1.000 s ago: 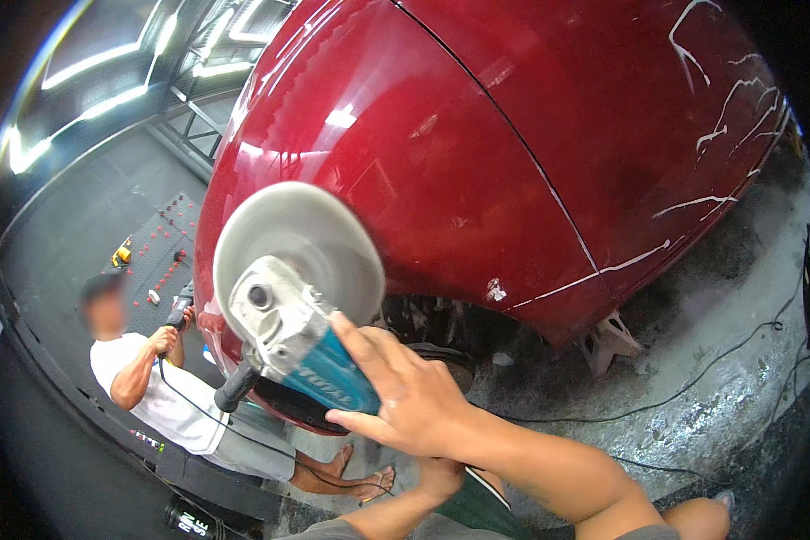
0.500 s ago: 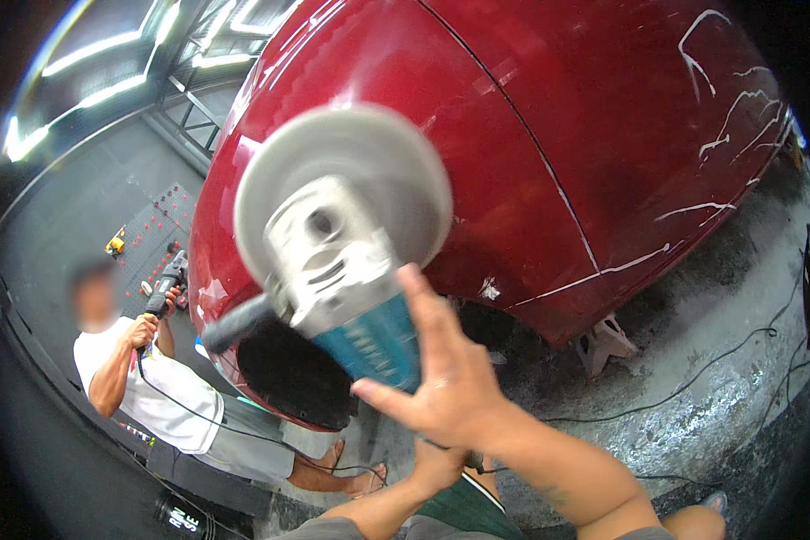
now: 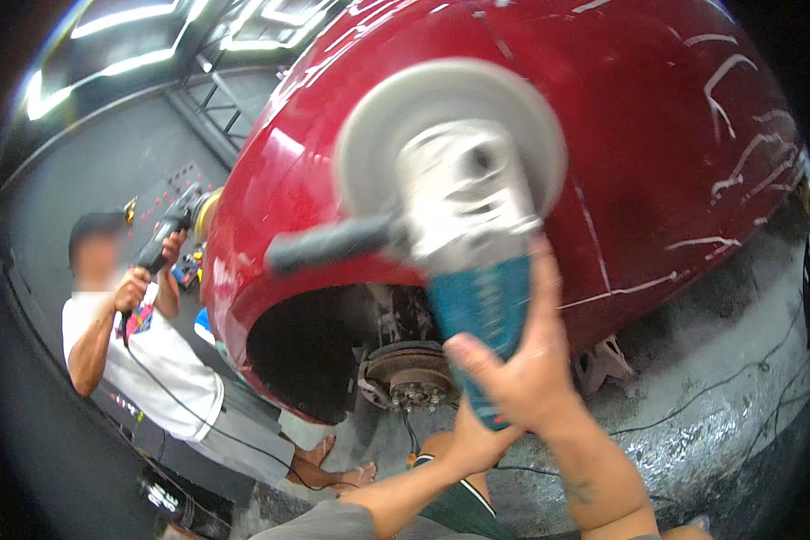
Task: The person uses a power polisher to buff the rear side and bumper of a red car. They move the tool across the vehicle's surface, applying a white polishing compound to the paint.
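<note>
A teal-and-silver rotary polisher (image 3: 477,297) is held in both my hands. Its round whitish pad (image 3: 364,135), blurred as if spinning, overlaps the glossy red car body panel (image 3: 648,117); I cannot tell how firmly they touch. My right hand (image 3: 535,378) wraps the teal housing, with the thumb on one side and fingers on the other. Lower down, my left hand (image 3: 481,441) closes round the rear end of the tool, its fingers mostly hidden. The black side handle (image 3: 333,245) sticks out to the left, held by neither hand. White compound streaks (image 3: 738,166) mark the panel's right part.
Below the wheel arch sits a bare hub with a brake disc (image 3: 414,364). A stand (image 3: 606,364) is under the car. At left a person (image 3: 153,360) holds another polisher (image 3: 169,236) near the bodywork. Cables (image 3: 693,409) trail across the wet-looking floor.
My polisher has moved right and slightly up in view, with both hands on it. The hub now shows. The other person's polisher has come up against or near the car's edge.
</note>
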`<state>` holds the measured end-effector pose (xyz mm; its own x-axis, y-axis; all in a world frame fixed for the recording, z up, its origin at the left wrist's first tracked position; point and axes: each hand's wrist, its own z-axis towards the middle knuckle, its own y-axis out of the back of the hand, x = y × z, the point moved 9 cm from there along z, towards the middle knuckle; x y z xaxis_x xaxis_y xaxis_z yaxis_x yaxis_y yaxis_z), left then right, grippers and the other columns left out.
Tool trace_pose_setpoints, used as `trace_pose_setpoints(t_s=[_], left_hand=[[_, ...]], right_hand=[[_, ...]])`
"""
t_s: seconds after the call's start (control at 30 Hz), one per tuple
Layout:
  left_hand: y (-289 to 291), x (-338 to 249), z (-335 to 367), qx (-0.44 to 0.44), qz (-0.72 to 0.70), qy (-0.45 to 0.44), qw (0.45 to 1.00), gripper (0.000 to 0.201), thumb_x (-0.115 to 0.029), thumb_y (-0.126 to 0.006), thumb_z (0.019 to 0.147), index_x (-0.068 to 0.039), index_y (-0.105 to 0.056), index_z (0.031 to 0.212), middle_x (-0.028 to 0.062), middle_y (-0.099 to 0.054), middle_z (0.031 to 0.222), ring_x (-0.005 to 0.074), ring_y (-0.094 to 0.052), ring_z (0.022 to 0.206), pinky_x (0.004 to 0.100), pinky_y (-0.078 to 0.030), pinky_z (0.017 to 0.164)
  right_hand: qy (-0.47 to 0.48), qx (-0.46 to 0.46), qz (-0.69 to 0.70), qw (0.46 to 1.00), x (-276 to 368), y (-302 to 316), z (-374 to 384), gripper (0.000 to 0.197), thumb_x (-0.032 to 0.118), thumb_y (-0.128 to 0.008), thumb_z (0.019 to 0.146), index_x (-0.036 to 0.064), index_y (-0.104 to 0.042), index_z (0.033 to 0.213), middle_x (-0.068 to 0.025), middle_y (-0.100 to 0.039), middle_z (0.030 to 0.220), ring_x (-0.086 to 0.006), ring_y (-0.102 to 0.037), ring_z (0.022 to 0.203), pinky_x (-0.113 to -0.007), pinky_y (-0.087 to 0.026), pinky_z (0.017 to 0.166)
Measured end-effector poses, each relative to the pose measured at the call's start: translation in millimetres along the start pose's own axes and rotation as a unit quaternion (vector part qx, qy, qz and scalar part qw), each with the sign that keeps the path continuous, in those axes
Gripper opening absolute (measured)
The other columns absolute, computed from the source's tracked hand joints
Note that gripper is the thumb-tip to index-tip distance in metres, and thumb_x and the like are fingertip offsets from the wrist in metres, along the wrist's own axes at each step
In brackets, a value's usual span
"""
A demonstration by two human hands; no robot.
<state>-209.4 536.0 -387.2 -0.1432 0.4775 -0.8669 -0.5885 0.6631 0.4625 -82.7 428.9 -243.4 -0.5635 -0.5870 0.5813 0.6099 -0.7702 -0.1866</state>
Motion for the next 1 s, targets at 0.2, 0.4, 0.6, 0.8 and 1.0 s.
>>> trace_pose_setpoints(t_s=[0.2,0.4,0.6,0.8,1.0], left_hand=[[9.4,-117.6,29.3,0.035,-0.121,-0.085,0.988,0.106,-0.030,-0.092,0.090,0.000,-0.019,0.161,0.0215,-0.058,0.144,0.0273,-0.058,0.135,0.0458,-0.047,0.116],[36.2,-113.7,3.1,-0.017,-0.166,0.039,0.985,0.088,-0.025,-0.089,0.094,-0.003,-0.029,0.153,0.0135,-0.067,0.120,0.0175,-0.070,0.087,0.0334,-0.060,0.074],[75.4,-86.5,-62.7,-0.131,-0.033,-0.069,0.988,0.013,-0.012,-0.076,0.102,0.000,-0.071,0.106,0.0084,-0.076,0.090,0.0165,-0.074,0.082,0.0331,-0.060,0.070],[73.0,-32.0,-103.2,-0.175,0.095,-0.052,0.979,0.051,-0.011,-0.083,0.085,-0.004,-0.070,0.134,0.0178,-0.070,0.137,0.0363,-0.066,0.128,0.0546,-0.050,0.106],[2.9,-67.8,-54.4,-0.044,-0.016,0.058,0.997,0.066,-0.020,-0.088,0.088,-0.002,-0.058,0.143,0.0162,-0.070,0.132,0.0294,-0.068,0.121,0.0474,-0.056,0.100]], right_hand=[[-0.029,-0.035,0.085,0.995,52.2,13.7,73.7,0.089,0.040,-0.077,0.101,-0.0027,-0.032,0.165,-0.0176,-0.067,0.130,-0.0209,-0.069,0.112,-0.036,-0.057,0.101],[-0.041,0.079,0.053,0.995,63.1,-38.0,89.2,0.102,0.037,-0.083,0.095,-0.0035,-0.024,0.167,-0.0247,-0.060,0.140,-0.0296,-0.065,0.123,-0.040,-0.053,0.107],[-0.019,0.227,-0.037,0.973,77.9,-122.8,39.9,0.122,0.051,-0.080,0.092,0.0075,-0.002,0.175,-0.0304,-0.057,0.134,-0.0527,-0.070,0.111,-0.058,-0.062,0.089],[-0.019,0.316,0.033,0.948,94.2,-130.0,22.4,0.119,0.052,-0.079,0.093,0.0083,-0.007,0.176,-0.0305,-0.056,0.134,-0.0502,-0.070,0.113,-0.056,-0.063,0.088],[-0.009,0.135,-0.006,0.991,53.6,-14.1,16.0,0.128,0.047,-0.087,0.088,-0.0006,-0.003,0.174,-0.0356,-0.046,0.157,-0.0488,-0.064,0.132,-0.052,-0.057,0.106]])
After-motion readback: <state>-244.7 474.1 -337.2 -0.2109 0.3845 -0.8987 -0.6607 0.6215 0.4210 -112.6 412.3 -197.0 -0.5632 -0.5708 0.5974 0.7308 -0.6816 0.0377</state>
